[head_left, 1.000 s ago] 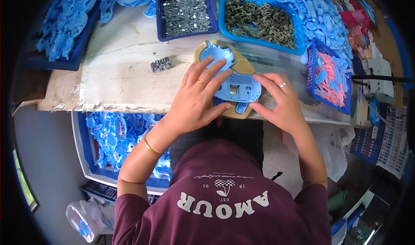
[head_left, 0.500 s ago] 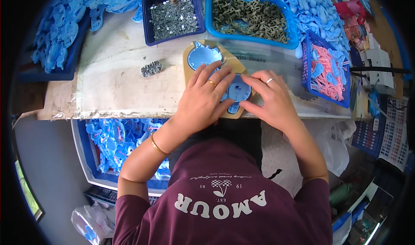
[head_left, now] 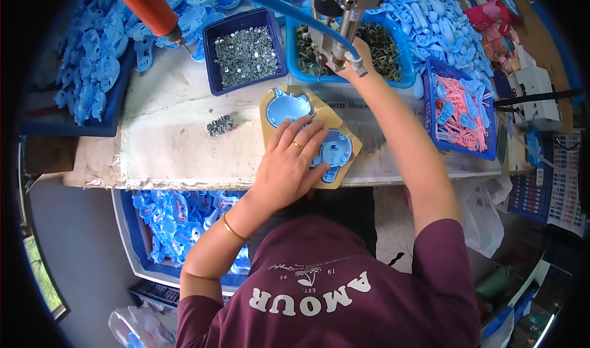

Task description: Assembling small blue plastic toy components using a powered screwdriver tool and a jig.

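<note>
My left hand (head_left: 287, 160) lies with fingers stretched out over a tan block-shaped holder (head_left: 324, 116) at the table's near edge. Two blue plastic shells sit in its hollows: a round one (head_left: 287, 107) beyond my fingertips and a smaller round one with a tab (head_left: 337, 150) beside my thumb, which touches its edge. My right hand (head_left: 361, 60) reaches far forward to a light-blue tray (head_left: 408, 50) of small grey-brown clip-like parts (head_left: 384, 44). A metal tool head (head_left: 344, 10) hides its fingers, so I cannot see whether they hold anything.
A red-orange screwdriver (head_left: 144, 7) hangs at upper left, beyond a navy tray (head_left: 212, 81) of small metal screws. A dark metallic clump (head_left: 221, 125) lies on the table. Blue parts are heaped behind; a purple-blue basket (head_left: 432, 124) holds pink pieces. Below the edge stands a full bin (head_left: 128, 225).
My right hand has left the smaller blue shell and reached forward to the tray of clips. My left hand stays on the holder. The view has tilted up, showing more of the hanging tools.
</note>
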Available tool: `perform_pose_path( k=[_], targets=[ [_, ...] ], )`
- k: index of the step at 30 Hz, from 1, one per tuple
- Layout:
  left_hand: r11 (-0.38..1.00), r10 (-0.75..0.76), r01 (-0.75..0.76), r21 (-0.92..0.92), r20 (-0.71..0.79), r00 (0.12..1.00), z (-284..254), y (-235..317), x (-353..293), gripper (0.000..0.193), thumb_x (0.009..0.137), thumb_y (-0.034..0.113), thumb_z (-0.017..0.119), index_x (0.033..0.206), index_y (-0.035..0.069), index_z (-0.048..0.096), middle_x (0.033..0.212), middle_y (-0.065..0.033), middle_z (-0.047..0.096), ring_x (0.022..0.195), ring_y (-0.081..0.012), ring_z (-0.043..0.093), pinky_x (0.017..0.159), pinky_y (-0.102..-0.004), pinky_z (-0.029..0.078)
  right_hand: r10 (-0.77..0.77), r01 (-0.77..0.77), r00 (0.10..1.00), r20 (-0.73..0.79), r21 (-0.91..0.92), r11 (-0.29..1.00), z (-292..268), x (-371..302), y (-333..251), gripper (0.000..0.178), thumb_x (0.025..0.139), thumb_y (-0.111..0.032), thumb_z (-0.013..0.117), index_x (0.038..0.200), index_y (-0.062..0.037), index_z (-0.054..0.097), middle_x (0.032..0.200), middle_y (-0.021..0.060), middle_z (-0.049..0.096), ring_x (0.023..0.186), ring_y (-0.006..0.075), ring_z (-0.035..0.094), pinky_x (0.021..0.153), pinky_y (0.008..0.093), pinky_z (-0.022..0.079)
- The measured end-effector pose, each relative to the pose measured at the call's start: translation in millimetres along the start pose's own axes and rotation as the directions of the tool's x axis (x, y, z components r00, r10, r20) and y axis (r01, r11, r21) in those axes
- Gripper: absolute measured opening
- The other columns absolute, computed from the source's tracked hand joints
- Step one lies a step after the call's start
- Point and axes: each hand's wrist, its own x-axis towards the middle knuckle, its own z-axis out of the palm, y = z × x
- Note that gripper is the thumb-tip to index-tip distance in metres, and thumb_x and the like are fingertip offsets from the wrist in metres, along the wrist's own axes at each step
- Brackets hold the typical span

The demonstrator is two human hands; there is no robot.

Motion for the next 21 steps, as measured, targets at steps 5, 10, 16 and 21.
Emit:
perform_pose_path(
  k=[5,10,16,21],
  targets=[
    [1.000,-0.019,0.019,0.007,0.002,1.000,-3.0,-4.5,-7.4,0.062,0.086,0.028,0.076,0.139,0.005,0.054,0.146,-0.0112,0.053,0.139,-0.0332,0.045,0.118,-0.0519,0.033,-0.075,0.069,0.996,-0.049,-0.113,0.991,-32.3,-2.3,-57.4,0.015,0.082,-0.026,0.074,0.087,-0.0121,0.075,0.086,0.0064,0.070,0.080,0.0249,0.069,0.071,0.0379,0.056],
    [1.000,-0.023,0.023,0.001,0.031,0.999,-4.3,-3.8,-4.8,0.062,0.086,0.026,0.076,0.140,0.005,0.054,0.146,-0.0117,0.053,0.140,-0.0348,0.044,0.119,-0.0523,0.032,0.186,-0.204,0.978,0.091,0.273,0.940,-59.3,1.3,-37.9,0.016,0.084,-0.021,0.075,0.092,-0.0068,0.076,0.085,0.0097,0.076,0.078,0.0209,0.073,0.074,0.0331,0.057],
    [1.000,-0.016,0.015,0.022,0.045,0.999,-6.1,-2.5,-4.0,0.061,0.088,0.027,0.073,0.140,0.003,0.053,0.147,-0.0126,0.052,0.140,-0.0354,0.044,0.119,-0.0526,0.031,-0.004,0.011,0.993,0.117,-0.056,0.998,-55.5,-8.6,-53.6,0.011,0.086,-0.013,0.072,0.095,-0.0080,0.076,0.086,0.0072,0.076,0.079,0.0193,0.074,0.073,0.0304,0.057],
    [0.999,-0.009,0.007,0.041,0.049,0.999,-4.9,-1.5,-3.6,0.060,0.090,0.029,0.071,0.141,0.002,0.053,0.148,-0.0130,0.051,0.140,-0.0352,0.044,0.120,-0.0530,0.031,-0.007,0.161,0.959,0.284,-0.524,0.836,-41.9,-8.3,-61.4,0.016,0.079,-0.025,0.073,0.089,-0.0146,0.079,0.093,0.0061,0.075,0.087,0.0286,0.072,0.075,0.0427,0.058]
  ],
)
